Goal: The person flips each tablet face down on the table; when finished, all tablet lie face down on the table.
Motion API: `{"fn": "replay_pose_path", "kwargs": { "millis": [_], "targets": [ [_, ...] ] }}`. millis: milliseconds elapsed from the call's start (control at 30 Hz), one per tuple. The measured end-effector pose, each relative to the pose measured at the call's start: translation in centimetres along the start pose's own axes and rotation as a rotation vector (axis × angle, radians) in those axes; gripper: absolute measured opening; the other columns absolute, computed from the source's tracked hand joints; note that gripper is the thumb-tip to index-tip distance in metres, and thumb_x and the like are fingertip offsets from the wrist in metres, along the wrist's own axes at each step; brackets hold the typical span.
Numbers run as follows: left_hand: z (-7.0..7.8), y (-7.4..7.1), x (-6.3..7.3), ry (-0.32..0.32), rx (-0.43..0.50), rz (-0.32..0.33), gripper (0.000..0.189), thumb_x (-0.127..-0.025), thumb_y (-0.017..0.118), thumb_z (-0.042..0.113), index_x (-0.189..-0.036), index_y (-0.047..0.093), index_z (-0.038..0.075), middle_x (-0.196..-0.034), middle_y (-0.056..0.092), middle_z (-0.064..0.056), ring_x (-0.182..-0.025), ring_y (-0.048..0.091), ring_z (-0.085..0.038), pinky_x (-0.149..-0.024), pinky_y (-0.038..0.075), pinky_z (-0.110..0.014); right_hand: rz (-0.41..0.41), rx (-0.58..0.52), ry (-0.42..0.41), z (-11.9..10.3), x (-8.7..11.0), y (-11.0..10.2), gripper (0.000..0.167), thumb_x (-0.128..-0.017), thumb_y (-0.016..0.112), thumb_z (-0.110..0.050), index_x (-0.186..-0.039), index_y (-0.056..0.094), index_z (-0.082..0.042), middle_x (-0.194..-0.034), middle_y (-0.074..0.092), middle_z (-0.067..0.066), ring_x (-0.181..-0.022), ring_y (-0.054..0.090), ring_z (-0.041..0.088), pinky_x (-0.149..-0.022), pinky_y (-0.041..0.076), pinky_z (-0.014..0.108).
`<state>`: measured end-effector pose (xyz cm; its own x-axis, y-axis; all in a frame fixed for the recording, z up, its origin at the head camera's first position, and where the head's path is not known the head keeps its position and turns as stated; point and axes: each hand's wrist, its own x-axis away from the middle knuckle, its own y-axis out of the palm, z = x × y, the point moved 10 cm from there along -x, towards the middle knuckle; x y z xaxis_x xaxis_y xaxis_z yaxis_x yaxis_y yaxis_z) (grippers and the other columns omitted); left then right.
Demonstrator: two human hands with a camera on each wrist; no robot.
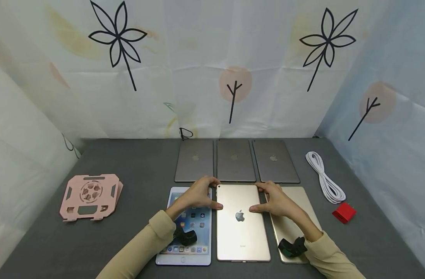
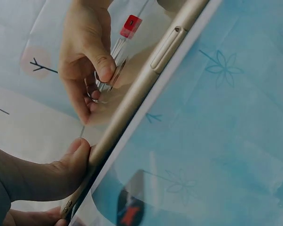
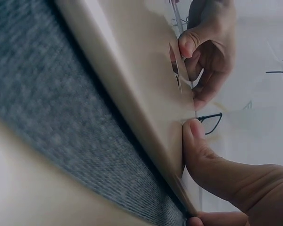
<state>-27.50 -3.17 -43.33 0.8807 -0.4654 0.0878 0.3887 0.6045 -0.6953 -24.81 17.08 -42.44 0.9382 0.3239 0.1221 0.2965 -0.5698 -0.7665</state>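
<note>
A gold tablet (image 1: 242,234), its back with an apple logo facing up, lies in the middle of the front row. My left hand (image 1: 199,194) pinches its upper left edge, the thumb on the back and a fingertip at the rim, as the left wrist view shows close up. At the upper right edge my right hand (image 1: 278,200) grips it likewise, thumb flat on the gold back (image 3: 132,70). Left of it, partly under my left forearm, lies a white tablet (image 1: 204,217) with its screen lit. Another gold tablet (image 1: 285,228) lies back up beneath my right arm.
Three grey tablets, left (image 1: 194,162), middle (image 1: 235,162) and right (image 1: 273,162), line the back edge. A pink folding stand (image 1: 90,195) is at the left. On the right lie a coiled white cable (image 1: 324,180) and a red block (image 1: 344,212). Printed cloth walls (image 1: 198,69) surround the table.
</note>
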Motion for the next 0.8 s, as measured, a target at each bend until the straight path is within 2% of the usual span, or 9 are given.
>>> {"fn": "replay_pose_path", "kwargs": {
  "millis": [100,200,333,533,800],
  "targets": [
    [0.25,0.03,-0.08,0.018,-0.032,0.005,0.075,-0.069,0.096,0.028,-0.132,0.063,0.004,-0.122,0.062,-0.011,-0.096,0.053,-0.02,-0.088,0.048,-0.039,-0.003,0.004,-0.003,-0.01,-0.04,-0.05,0.092,-0.074,0.093,-0.031,-0.144,0.05,0.01,-0.12,0.057,0.021,-0.103,0.045,0.028,-0.083,0.041,0.037],
    [0.46,0.08,-0.09,0.028,-0.054,0.003,0.074,-0.07,0.095,0.029,-0.132,0.064,0.004,-0.122,0.062,-0.012,-0.102,0.055,-0.022,-0.095,0.048,-0.045,-0.002,0.011,-0.007,-0.05,-0.02,-0.09,0.092,-0.073,0.093,-0.031,-0.144,0.051,0.009,-0.12,0.057,0.021,-0.103,0.046,0.029,-0.082,0.042,0.037],
    [0.52,0.17,-0.05,0.035,-0.069,-0.008,0.073,-0.071,0.095,0.029,-0.132,0.063,0.004,-0.123,0.061,-0.012,-0.107,0.057,-0.025,-0.098,0.048,-0.048,0.002,0.031,-0.023,-0.25,0.11,-0.09,0.093,-0.073,0.093,-0.032,-0.144,0.051,0.01,-0.121,0.058,0.023,-0.107,0.049,0.031,-0.084,0.046,0.042],
    [0.75,0.26,-0.02,0.052,-0.084,-0.012,0.073,-0.071,0.094,0.03,-0.132,0.063,0.004,-0.125,0.061,-0.014,-0.113,0.058,-0.03,-0.101,0.048,-0.051,-0.016,0.032,-0.026,-0.65,0.39,-0.13,0.099,-0.072,0.094,-0.031,-0.146,0.045,0.013,-0.124,0.056,0.025,-0.105,0.048,0.029,-0.085,0.045,0.041],
    [0.95,0.33,0.13,0.071,-0.102,-0.009,0.072,-0.072,0.094,0.029,-0.131,0.063,0.003,-0.126,0.061,-0.014,-0.116,0.06,-0.032,-0.102,0.049,-0.052,-0.02,0.055,-0.018,-0.89,0.56,-0.11,0.094,-0.072,0.094,-0.031,-0.145,0.05,0.01,-0.129,0.054,0.029,-0.114,0.05,0.039,-0.091,0.049,0.057]
  ]
}}
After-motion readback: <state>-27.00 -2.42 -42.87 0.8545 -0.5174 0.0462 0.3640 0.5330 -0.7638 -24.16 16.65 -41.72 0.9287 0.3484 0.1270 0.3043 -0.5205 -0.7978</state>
